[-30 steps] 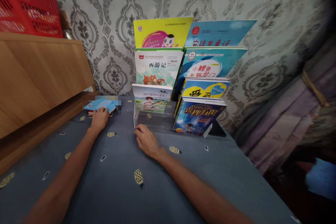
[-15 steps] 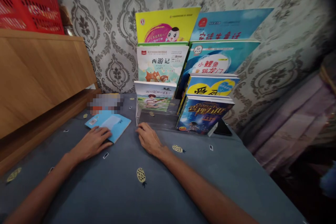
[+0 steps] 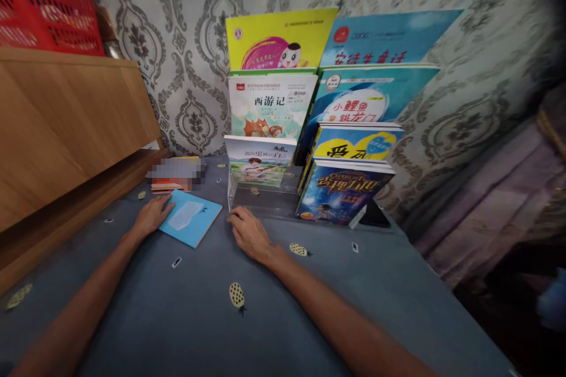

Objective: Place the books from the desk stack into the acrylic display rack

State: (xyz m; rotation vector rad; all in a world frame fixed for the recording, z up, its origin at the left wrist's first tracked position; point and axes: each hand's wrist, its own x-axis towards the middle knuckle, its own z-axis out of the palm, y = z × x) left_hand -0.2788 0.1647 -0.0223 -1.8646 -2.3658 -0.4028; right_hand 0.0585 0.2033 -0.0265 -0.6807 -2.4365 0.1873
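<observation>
A thin light-blue book (image 3: 201, 227) with a pale patch on its cover lies on the table. My left hand (image 3: 152, 214) is at its left edge, closed on that side with the fingers over the cover. My right hand (image 3: 251, 234) rests on the table with curled fingers, beside the front left corner of a clear book stand (image 3: 265, 203); nothing shows in it. Books stand in two stepped columns there: a white one (image 3: 269, 105) and a small green-and-white one (image 3: 260, 162) at left, a dark blue one (image 3: 342, 191) in front at right.
A pixelated stack of books (image 3: 177, 174) lies behind the blue book. At left stands a wooden cabinet (image 3: 75, 123) with a red plastic basket (image 3: 53, 9) on top. A black flat object (image 3: 375, 215) lies behind the right column. A pale curtain (image 3: 477, 218) hangs at right.
My left hand has slid left and back from the middle of the blue book to its left edge, uncovering the pale patch. My right hand stays in place.
</observation>
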